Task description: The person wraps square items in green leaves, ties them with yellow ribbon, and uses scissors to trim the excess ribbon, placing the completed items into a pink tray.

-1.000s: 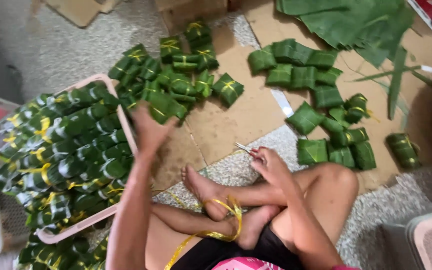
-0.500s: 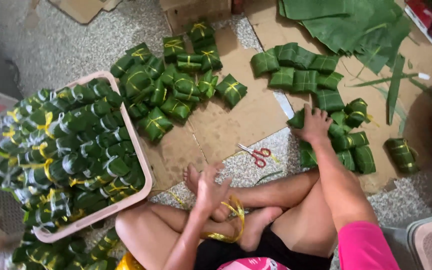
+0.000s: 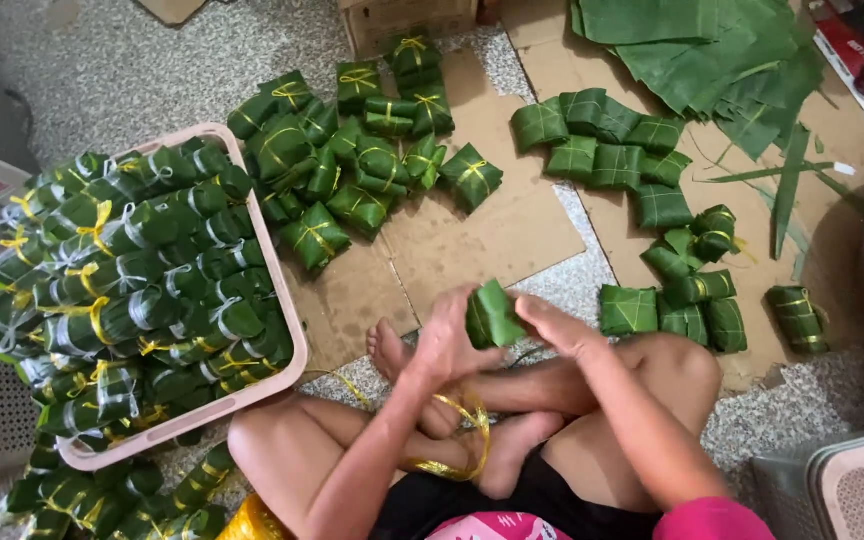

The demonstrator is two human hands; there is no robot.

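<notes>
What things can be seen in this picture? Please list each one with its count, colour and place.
Parcel in hands: one, green, between both hands.
Tied parcels: many, green with yellow string, on cardboard, top centre.
Untied parcels: many, green, on the right.
Basket: one, pink, left, heaped with tied parcels.
Loose leaves: several, green, top right.
Yellow string: one bundle, by the feet.
Left hand: on the parcel.
Right hand: on the parcel.

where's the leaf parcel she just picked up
In the head view, the leaf parcel sits centre frame, held between the left hand and right hand, above the crossed legs.
</notes>
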